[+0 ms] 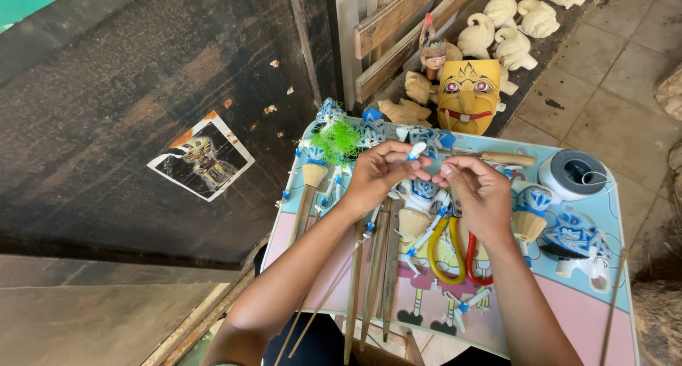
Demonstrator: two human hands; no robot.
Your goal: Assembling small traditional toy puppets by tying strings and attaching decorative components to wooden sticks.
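- Wooden sticks (pixel 375 266) lie nearest, on surface (pixel 568 309).
- Left hand (pixel 380 173) pinches small blue-white puppet arm (pixel 415 151).
- Right hand (pixel 477 188) fingers pressed together, touching it.
- Yellow mask (pixel 468 96) far.

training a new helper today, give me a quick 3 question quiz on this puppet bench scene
1. True or false: the left hand pinches a small white and blue piece.
2. What colour is the carved mask beyond the tray?
3. Which lies right of the right hand? A) thread spool B) green fibre tuft

Key: 1 true; 2 yellow; 3 A
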